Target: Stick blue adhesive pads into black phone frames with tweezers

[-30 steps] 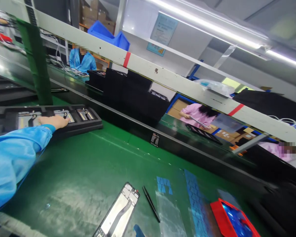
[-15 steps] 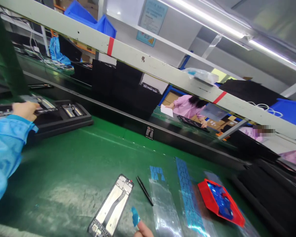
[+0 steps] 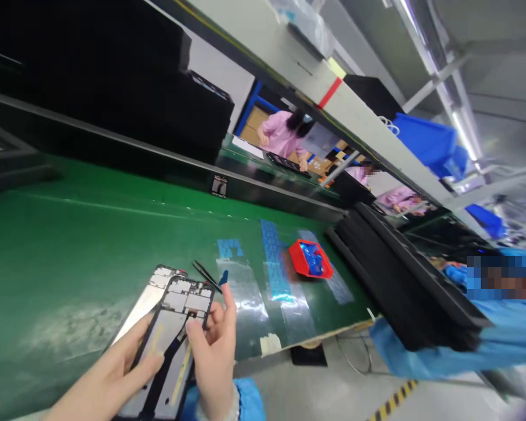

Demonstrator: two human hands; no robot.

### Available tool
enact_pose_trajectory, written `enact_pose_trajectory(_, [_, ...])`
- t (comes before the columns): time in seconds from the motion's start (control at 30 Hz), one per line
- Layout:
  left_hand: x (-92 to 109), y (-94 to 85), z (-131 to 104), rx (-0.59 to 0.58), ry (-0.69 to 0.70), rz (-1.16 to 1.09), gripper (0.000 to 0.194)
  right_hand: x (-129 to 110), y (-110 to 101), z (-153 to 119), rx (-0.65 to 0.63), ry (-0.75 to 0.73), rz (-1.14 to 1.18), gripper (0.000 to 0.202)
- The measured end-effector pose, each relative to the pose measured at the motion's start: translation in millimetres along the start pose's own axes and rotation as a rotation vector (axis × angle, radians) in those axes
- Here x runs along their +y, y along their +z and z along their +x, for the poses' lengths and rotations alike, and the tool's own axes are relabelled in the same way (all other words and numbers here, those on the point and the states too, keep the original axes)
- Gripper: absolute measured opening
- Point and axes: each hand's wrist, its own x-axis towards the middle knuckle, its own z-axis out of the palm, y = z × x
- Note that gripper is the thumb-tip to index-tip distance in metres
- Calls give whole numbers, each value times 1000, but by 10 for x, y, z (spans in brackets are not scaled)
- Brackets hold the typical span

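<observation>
Two hands are on the phone panel [image 3: 169, 327] at our station, which is raised at a tilt above the near edge of the green bench mat [image 3: 79, 245]. We record the left hand [image 3: 114, 371] gripping the panel's left side, thumb across its face. We record the right hand [image 3: 214, 345] gripping its upper right edge, thumb set on the end of the black ribbon cable [image 3: 160, 374] and lower fingers curled. Its index finger points up, with a blue film piece [image 3: 224, 278] at the tip.

A second panel [image 3: 144, 301] lies just left of the first and is partly hidden by it; we cannot tell whether the two touch. Black tweezers [image 3: 204, 272] lie beyond the held panel, near the raised finger. To their right we note clear film [image 3: 245, 292] below a small blue sheet [image 3: 230, 247], a longer blue strip [image 3: 272, 251], and a red tray [image 3: 297, 263] containing blue pieces [image 3: 314, 259]. A small part [image 3: 219, 186] stands against the black ledge [image 3: 272, 196]. Black trays [image 3: 398, 286] are stacked at the right. Across the ledge we observe a person in pink [image 3: 280, 131].
</observation>
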Motion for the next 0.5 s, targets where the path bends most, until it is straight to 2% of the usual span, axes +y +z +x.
enact_pose_trajectory(0.1, [-40, 80, 60, 7, -3, 13, 69, -10, -28, -52, 13, 94, 32, 80])
enact_pose_trajectory(0.2, [73, 117, 174, -38, 8, -24, 65, -9, -99, -54, -22, 163, 83, 83])
enact_pose_trajectory(0.27, [165, 160, 238, -50, -6, -29, 61, -9, -172, -13, 32, 141, 93, 79])
enact_pose_trajectory(0.33, [235, 205, 279, -37, -17, -27, 61, -26, -253, 45, 136, 83, 95, 66])
enact_pose_trajectory(0.4, [267, 231, 297, -14, -16, -10, 62, -65, -319, 93, 198, 46, 91, 40])
enact_pose_trajectory(0.47, [250, 233, 300, 1, -11, 17, 61, -107, -344, 109, 179, 59, 63, 20])
enact_pose_trajectory(0.5, [225, 227, 299, 1, -8, 31, 59, -122, -338, 105, 158, 76, 31, 16])
